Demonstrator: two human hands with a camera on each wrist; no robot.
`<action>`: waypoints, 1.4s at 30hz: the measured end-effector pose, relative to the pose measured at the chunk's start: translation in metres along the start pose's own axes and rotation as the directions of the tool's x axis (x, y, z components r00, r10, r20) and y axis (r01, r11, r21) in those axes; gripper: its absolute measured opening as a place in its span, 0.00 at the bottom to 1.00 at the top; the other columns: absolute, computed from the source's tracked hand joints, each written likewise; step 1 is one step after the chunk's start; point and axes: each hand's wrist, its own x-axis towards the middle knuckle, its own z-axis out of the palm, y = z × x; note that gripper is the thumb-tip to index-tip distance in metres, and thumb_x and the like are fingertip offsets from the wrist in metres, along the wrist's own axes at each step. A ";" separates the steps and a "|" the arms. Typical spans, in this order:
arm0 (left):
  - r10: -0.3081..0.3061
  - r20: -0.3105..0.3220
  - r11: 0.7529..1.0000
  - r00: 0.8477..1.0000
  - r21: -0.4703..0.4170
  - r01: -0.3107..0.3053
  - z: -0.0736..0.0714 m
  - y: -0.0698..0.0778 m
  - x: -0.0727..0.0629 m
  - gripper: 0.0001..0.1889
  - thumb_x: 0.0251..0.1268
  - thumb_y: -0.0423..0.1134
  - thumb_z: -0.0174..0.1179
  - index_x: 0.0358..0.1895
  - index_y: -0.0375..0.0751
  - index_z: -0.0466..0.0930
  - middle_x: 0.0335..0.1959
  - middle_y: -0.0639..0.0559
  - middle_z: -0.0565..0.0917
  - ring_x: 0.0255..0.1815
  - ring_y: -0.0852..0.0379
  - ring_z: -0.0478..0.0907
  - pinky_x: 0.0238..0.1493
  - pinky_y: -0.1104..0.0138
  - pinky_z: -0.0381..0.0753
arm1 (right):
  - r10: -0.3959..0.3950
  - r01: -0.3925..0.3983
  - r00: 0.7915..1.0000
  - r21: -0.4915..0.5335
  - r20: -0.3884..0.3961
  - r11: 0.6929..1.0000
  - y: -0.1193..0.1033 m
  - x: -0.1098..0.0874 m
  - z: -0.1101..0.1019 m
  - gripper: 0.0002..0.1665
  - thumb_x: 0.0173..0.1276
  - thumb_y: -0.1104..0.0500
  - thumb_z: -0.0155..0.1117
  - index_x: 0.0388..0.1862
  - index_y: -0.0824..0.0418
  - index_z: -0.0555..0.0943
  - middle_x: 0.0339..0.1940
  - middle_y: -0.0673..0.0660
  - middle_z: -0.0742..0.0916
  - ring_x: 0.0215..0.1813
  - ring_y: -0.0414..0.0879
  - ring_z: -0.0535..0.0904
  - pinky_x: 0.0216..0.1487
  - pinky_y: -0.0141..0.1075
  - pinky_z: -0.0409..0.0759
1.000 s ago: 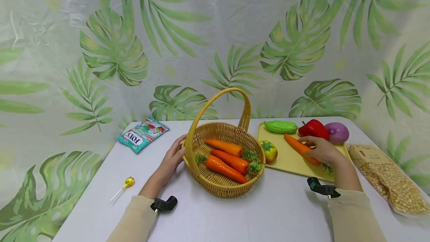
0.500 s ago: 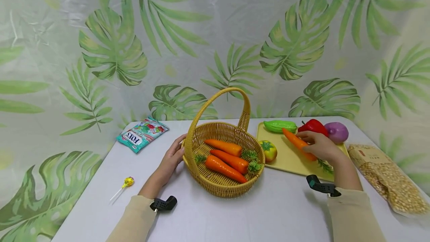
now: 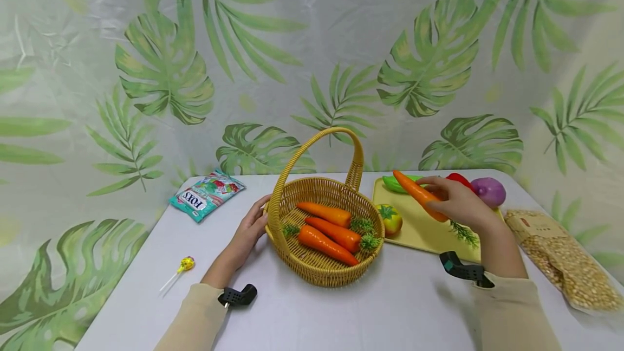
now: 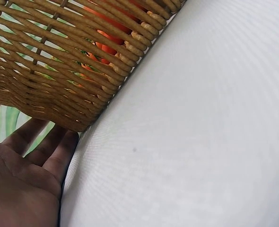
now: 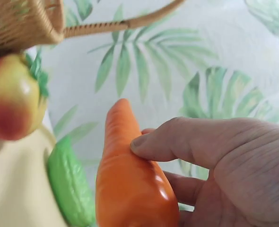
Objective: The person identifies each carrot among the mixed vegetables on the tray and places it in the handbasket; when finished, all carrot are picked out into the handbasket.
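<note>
My right hand pinches an orange carrot between thumb and fingers, above the yellow tray. In the right wrist view the carrot points away from the palm, and the thumb presses on its side. My left hand touches the left outer wall of a wicker basket with an arched handle. Its fairly straight fingers lie against the weave in the left wrist view, their tips partly hidden behind the basket. Inside the basket lie three carrots with green tops.
On the tray are a green bumpy vegetable, a red pepper, a purple eggplant and a red-yellow fruit. A bag of kernels lies right. A candy bag and a lollipop lie left.
My right hand has lifted the carrot off the tray and moved it left and up, in front of the green vegetable. The left hand and the basket have stayed in place.
</note>
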 end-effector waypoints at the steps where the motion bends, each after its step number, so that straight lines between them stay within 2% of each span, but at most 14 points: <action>1: -0.001 0.000 1.000 1.000 0.001 0.001 0.000 0.000 0.000 0.25 0.79 0.49 0.44 0.76 0.66 0.57 0.74 0.49 0.68 0.66 0.62 0.73 0.68 0.56 0.70 | -0.010 0.010 1.000 0.004 0.001 1.000 -0.004 -0.001 0.000 0.30 0.71 0.62 0.59 0.72 0.60 0.69 0.64 0.71 0.78 0.54 0.58 0.79 0.42 0.39 0.81; 8: -0.013 -0.003 1.000 1.000 0.002 0.013 0.000 0.001 0.000 0.26 0.79 0.50 0.44 0.77 0.66 0.57 0.75 0.49 0.68 0.67 0.61 0.72 0.68 0.56 0.70 | -0.059 0.057 0.998 0.046 0.026 0.997 -0.028 -0.004 0.002 0.30 0.71 0.63 0.59 0.72 0.58 0.69 0.67 0.70 0.76 0.56 0.61 0.79 0.42 0.39 0.82; 15: -0.004 -0.003 1.000 1.000 0.000 0.004 0.000 0.002 -0.001 0.26 0.79 0.49 0.44 0.77 0.65 0.57 0.74 0.48 0.68 0.65 0.63 0.73 0.66 0.58 0.71 | -0.116 0.115 0.993 0.009 0.036 0.993 -0.046 -0.004 0.012 0.25 0.70 0.62 0.60 0.66 0.55 0.75 0.64 0.65 0.79 0.56 0.60 0.79 0.40 0.39 0.80; 21: 0.006 0.003 1.000 1.000 0.006 -0.006 0.000 0.003 -0.001 0.26 0.80 0.50 0.44 0.77 0.64 0.57 0.73 0.46 0.69 0.65 0.62 0.73 0.66 0.58 0.71 | -0.150 0.150 0.988 -0.005 0.046 0.989 -0.061 0.001 0.025 0.23 0.71 0.61 0.61 0.64 0.53 0.77 0.61 0.62 0.82 0.56 0.58 0.81 0.41 0.38 0.81; 26: 0.007 0.003 1.000 1.000 0.005 -0.007 0.001 0.004 -0.001 0.26 0.80 0.49 0.44 0.77 0.62 0.57 0.73 0.46 0.70 0.64 0.63 0.74 0.65 0.60 0.71 | -0.211 0.211 0.976 0.006 0.057 0.977 -0.072 0.007 0.041 0.20 0.71 0.61 0.61 0.61 0.51 0.80 0.59 0.58 0.83 0.52 0.53 0.81 0.42 0.39 0.83; 30: 0.014 0.007 1.000 1.000 0.002 -0.014 0.001 0.004 -0.001 0.26 0.80 0.49 0.43 0.77 0.62 0.57 0.72 0.45 0.70 0.64 0.63 0.74 0.65 0.60 0.72 | -0.294 0.296 0.954 -0.014 0.054 0.955 -0.077 0.011 0.054 0.16 0.72 0.61 0.62 0.55 0.49 0.84 0.56 0.53 0.85 0.54 0.51 0.79 0.50 0.45 0.81; 34: 0.017 0.008 1.000 1.000 0.002 -0.017 0.001 0.004 -0.001 0.26 0.80 0.48 0.43 0.77 0.62 0.57 0.72 0.45 0.70 0.64 0.64 0.74 0.65 0.60 0.72 | -0.356 0.356 0.933 0.011 0.055 0.934 -0.082 0.015 0.067 0.13 0.72 0.61 0.62 0.50 0.49 0.86 0.58 0.53 0.85 0.63 0.54 0.77 0.61 0.53 0.76; 40: 0.013 0.007 1.000 1.000 0.001 -0.013 0.001 0.003 -0.001 0.26 0.80 0.48 0.43 0.77 0.63 0.57 0.73 0.46 0.69 0.64 0.63 0.74 0.64 0.60 0.72 | -0.340 0.333 0.937 0.097 0.075 0.938 -0.092 0.016 0.083 0.13 0.73 0.58 0.61 0.55 0.50 0.84 0.66 0.57 0.80 0.70 0.58 0.71 0.68 0.58 0.71; 42: 0.011 0.005 1.000 1.000 0.001 -0.011 0.001 0.003 -0.001 0.26 0.80 0.48 0.43 0.77 0.63 0.57 0.73 0.46 0.69 0.63 0.63 0.74 0.64 0.60 0.72 | -0.328 0.313 0.940 0.141 0.097 0.939 -0.094 0.017 0.088 0.16 0.74 0.58 0.60 0.58 0.51 0.82 0.68 0.57 0.77 0.76 0.60 0.65 0.71 0.60 0.66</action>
